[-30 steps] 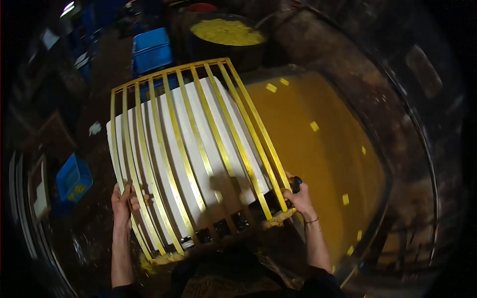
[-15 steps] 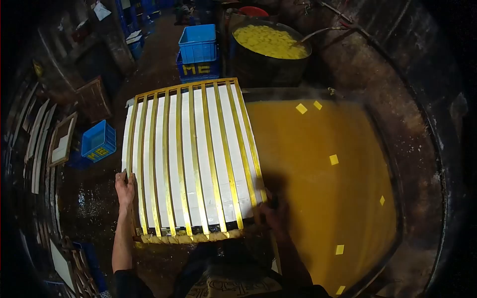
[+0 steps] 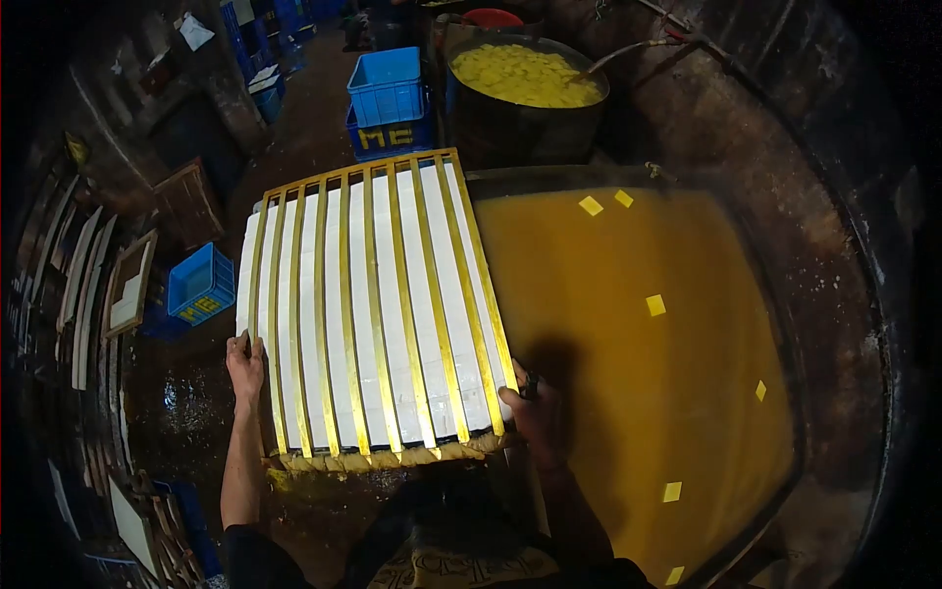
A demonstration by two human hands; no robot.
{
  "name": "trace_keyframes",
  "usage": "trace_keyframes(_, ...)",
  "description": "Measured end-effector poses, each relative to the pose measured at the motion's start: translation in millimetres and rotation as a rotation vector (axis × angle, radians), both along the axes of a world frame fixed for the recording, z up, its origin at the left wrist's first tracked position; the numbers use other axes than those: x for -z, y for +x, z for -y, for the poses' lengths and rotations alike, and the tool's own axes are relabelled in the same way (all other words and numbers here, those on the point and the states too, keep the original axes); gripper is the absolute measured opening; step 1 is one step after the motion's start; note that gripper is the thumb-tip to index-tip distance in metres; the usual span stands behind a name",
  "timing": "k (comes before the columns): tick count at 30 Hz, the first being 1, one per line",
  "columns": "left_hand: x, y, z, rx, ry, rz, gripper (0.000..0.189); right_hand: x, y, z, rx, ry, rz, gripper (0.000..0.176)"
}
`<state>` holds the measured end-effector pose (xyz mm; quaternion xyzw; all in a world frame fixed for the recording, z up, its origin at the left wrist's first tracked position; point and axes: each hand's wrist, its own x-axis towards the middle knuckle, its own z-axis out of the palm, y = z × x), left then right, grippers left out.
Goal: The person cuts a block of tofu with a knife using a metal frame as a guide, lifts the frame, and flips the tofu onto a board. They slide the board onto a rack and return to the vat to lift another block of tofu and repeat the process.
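A yellow slatted rack [image 3: 371,285] lies over a broad white layer [image 3: 343,226], which shows in strips between the slats and looks divided into blocks. My left hand [image 3: 245,368] is closed on the rack's left edge near the front corner. On the opposite side my right hand [image 3: 533,417] grips the right edge, its thumb on top and something dark at its fingers. Beneath the near edge runs a pale, bunched cloth-like roll [image 3: 392,457]. What supports the load underneath is hidden.
To the right is a vat of orange-yellow liquid [image 3: 628,363] with several small yellow squares [image 3: 655,305] floating. Beyond stands a drum [image 3: 520,123] full of yellow pieces. Blue crates [image 3: 386,88] are stacked ahead; another blue crate [image 3: 201,285] sits left, beside leaning boards [image 3: 88,294].
The slatted rack has turned slightly and its near right corner has risen, with my right hand moving up alongside. My left hand keeps its hold. The view has shifted a little.
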<state>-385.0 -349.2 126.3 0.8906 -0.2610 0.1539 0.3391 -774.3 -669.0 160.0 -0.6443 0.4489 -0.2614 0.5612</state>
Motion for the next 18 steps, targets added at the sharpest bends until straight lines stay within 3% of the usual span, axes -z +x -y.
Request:
trace_keyframes(5, -5.8, -1.5, 0.0, -0.016, 0.079, -0.058, 0.030, 15.3, -2.1, 4.2, -0.049, 0.051, -0.064, 0.043)
trace_keyframes(10, -13.4, -18.4, 1.9, -0.082, 0.043, -0.066, 0.032, -1.9, 1.0, 5.3, 0.023, 0.078, 0.074, 0.037)
trace_keyframes(11, -19.6, -27.5, -1.7, -0.124, 0.053, -0.085, 0.033, -10.6, -3.6, 5.5, -0.032, 0.229, 0.061, 0.038)
trace_keyframes(14, -22.5, -61.9, -32.9, -0.135, 0.041, 0.056, 0.033, -0.5, -8.5, 2.7, -0.030, 0.062, 0.042, 0.040)
trace_keyframes(16, -42.1, -103.7, -41.4, -0.218, 0.019, 0.005, 0.028, -21.4, -11.0, -3.1, -0.028, 0.140, -0.015, 0.039)
trace_keyframes(18, -33.3, -133.0, -60.8, -0.301, 0.007, 0.042, 0.023, -25.9, -9.5, -4.4, -0.042, 0.210, -0.063, 0.039)
